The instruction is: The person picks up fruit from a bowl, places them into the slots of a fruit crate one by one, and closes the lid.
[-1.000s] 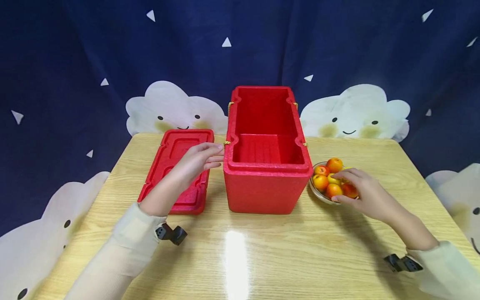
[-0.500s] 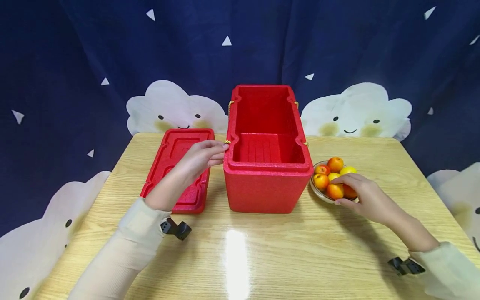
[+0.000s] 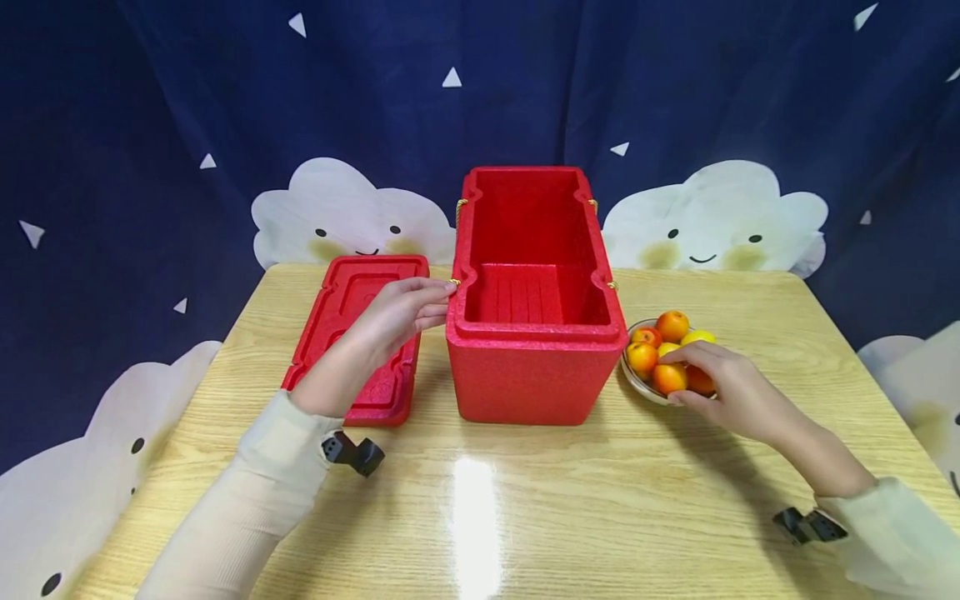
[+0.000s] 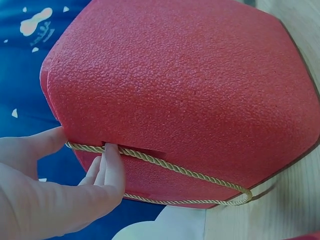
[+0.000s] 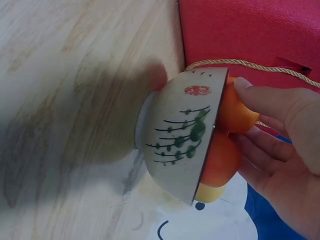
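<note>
Red to start, far over on the left: a lid (image 3: 360, 293) flat on the wooden table (image 3: 600, 500), just beside the box. Reaching past it, the left hand (image 3: 401, 317), and here a small change: a second ago, only up beside the rim; now, thumb right at the rim and fingertips against the left wall, by the gold rope handle (image 4: 175, 168). Thumb and fingers apart, touching, not visibly wrapped round anything; hard to tell how firmly pressed. Probably a steadying touch, then. On to the middle: the red box (image 3: 528, 383), upright, open at the top, well in place. Then right, close against the box's right side: a patterned bowl (image 5: 165, 115) heaped with fruit. Over its near right edge, the right hand (image 3: 727, 392), slightly shifted, with more of the yellow fruit (image 3: 699, 337) at the far side in sight than a second ago. Clamped, by the look of it, on the near orange fruit (image 5: 237, 112), thumb on one side and fingers on the other. Seemingly a hold gained, but no lift: down among the others, at bowl level.
</note>
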Available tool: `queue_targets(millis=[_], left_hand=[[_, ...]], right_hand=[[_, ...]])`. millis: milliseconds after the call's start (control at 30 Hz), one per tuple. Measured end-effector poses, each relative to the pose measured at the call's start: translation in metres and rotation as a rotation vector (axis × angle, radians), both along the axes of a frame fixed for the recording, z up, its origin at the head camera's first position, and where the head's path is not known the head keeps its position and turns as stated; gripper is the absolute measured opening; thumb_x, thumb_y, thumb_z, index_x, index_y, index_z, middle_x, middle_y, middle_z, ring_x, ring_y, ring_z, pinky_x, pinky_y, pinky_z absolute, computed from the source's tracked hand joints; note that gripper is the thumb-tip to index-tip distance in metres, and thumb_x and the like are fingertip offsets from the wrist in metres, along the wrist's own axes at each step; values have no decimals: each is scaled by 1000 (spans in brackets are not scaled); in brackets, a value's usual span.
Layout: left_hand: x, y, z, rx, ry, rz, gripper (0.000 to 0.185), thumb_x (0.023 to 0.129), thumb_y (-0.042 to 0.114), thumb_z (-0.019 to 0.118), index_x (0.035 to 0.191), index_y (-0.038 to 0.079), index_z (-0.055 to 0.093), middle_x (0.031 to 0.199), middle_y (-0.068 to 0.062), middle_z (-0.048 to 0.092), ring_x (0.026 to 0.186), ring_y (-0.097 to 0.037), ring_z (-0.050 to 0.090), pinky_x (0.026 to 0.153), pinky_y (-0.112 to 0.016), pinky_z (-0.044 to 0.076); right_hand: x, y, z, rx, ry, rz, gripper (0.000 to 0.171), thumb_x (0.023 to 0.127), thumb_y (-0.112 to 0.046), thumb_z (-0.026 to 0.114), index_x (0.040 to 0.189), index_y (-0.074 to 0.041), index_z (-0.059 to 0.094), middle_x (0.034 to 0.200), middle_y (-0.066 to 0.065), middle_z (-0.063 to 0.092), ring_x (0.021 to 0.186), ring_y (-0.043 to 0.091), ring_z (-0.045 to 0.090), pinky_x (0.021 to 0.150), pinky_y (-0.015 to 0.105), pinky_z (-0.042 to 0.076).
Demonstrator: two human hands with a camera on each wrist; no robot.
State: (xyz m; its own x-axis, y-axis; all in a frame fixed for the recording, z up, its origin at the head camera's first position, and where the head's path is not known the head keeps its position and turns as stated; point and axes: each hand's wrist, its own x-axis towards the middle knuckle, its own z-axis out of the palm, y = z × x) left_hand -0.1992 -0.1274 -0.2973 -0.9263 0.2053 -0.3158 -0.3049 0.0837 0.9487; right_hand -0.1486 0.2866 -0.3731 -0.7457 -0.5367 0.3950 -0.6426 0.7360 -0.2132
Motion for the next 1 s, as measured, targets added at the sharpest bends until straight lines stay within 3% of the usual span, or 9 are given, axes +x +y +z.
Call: queue_targets(millis=[300,467,667,1000], left_hand=[[-3,1,-1,38,-21,9,47,96,28,55,133,0,46,99,3,67,84,-3,69,100,-29,52],[-4,2,-1,28,-31,29,46,95,27,58,133,2,49,114,-4,66,91,-6,68,104,-33,49],[-3,1,-4,-4,-22,32,47,93,30,60,132,5,50,129,-11,61,109,-16,66,103,-32,50],[-5,3,-7,-14,-9,68,46,93,30,62,129,3,52,126,-11,63,106,-14,66,101,-29,52]], right_hand=[[-7,0,12,9,-12,17,46,60,-7,88,101,-10,67,96,4,68,84,16,61,79,3,43],[-10,0,21,19,-36,9,48,62,-7,87,105,-10,67,99,3,69,85,16,64,77,9,50],[-18,-1,27,-7,-45,10,49,62,-7,87,106,-10,66,98,2,70,85,15,63,80,4,44],[-32,-4,43,-121,-150,32,49,64,-4,86,109,-11,68,101,4,72,89,-15,56,78,0,46]])
